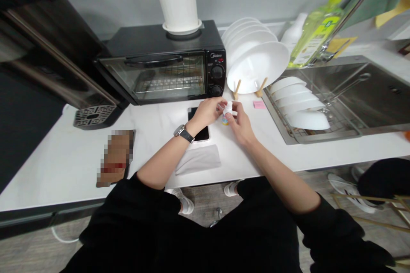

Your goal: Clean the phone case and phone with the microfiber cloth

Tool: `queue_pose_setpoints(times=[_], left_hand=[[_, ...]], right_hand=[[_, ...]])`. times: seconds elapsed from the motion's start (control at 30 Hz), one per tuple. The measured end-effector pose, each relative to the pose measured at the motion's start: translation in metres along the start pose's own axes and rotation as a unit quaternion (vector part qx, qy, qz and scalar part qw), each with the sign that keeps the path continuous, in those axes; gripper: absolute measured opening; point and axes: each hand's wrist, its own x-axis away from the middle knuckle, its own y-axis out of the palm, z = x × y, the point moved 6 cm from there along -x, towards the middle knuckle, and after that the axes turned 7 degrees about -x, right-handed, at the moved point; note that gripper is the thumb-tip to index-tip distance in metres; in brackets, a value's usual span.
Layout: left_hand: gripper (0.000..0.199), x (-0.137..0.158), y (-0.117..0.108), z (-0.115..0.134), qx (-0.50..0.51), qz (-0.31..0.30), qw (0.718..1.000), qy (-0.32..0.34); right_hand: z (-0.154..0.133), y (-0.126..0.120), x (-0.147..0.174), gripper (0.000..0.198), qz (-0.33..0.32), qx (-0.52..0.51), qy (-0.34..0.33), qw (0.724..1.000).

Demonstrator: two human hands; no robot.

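Note:
A small white spray bottle (226,120) with a yellowish lower part stands upright over the counter, between my hands. My right hand (241,123) is closed around it, thumb in front and fingers behind. On its other side, my left hand (208,113), with a watch on the wrist, has its fingertips pinched together by the bottle's top. Something pale shows at those fingertips, too small to name. Below the left hand lies a dark-screened phone (202,135), partly covered by that hand. Nearer to me a folded grey cloth (200,161) rests on the counter.
Behind my hands stands a black toaster oven (166,74) with a white pot on top. White plates (256,66) fill a rack beside it, near a pink item (259,105). Bowls (309,119) sit in the sink at right. A blurred-out flat device (115,158) lies left.

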Motion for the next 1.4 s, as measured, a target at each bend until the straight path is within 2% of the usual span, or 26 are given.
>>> queue_pose_setpoints(times=[0.3, 0.43, 0.53, 0.6, 0.7, 0.73, 0.83, 0.9, 1.03, 1.17, 1.4], left_hand=[[0.036, -0.002, 0.002, 0.002, -0.025, 0.001, 0.999, 0.043], [0.043, 0.001, -0.021, 0.002, -0.023, 0.016, 0.999, 0.041], [0.041, 0.024, -0.052, 0.008, -0.017, 0.064, 0.997, 0.042], [0.036, 0.054, -0.069, 0.01, -0.023, 0.077, 0.996, 0.027], [0.009, 0.118, -0.078, 0.003, -0.066, 0.04, 0.996, -0.033], [0.006, 0.142, -0.077, -0.002, -0.085, 0.019, 0.994, -0.066], [0.013, 0.202, -0.069, -0.018, -0.127, -0.017, 0.983, -0.131], [0.021, 0.224, -0.067, -0.023, -0.142, 0.008, 0.98, -0.136], [0.002, 0.231, -0.061, -0.023, -0.113, 0.009, 0.986, -0.122], [0.006, 0.225, -0.063, -0.019, -0.072, 0.02, 0.992, -0.101], [0.008, 0.214, -0.087, -0.005, -0.023, 0.09, 0.993, -0.067]], right_hand=[[-0.01, -0.012, 0.003, 0.062, 0.097, -0.025, -0.071, 0.992], [-0.02, -0.024, 0.01, 0.058, 0.152, -0.006, -0.112, 0.982], [-0.036, -0.034, 0.024, 0.051, 0.172, 0.025, -0.147, 0.974], [-0.048, -0.033, 0.036, 0.041, 0.136, 0.051, -0.163, 0.976], [-0.059, -0.016, 0.058, 0.023, -0.001, 0.085, -0.157, 0.984], [-0.059, -0.008, 0.065, 0.018, -0.049, 0.095, -0.145, 0.984], [-0.053, 0.009, 0.078, 0.01, -0.124, 0.13, -0.093, 0.979], [-0.046, 0.015, 0.079, 0.011, -0.136, 0.149, -0.057, 0.978], [-0.038, 0.021, 0.074, 0.005, -0.16, 0.143, -0.007, 0.977], [-0.038, 0.021, 0.072, 0.014, -0.165, 0.094, 0.014, 0.982], [-0.043, 0.005, 0.064, 0.024, -0.092, -0.004, 0.013, 0.996]])
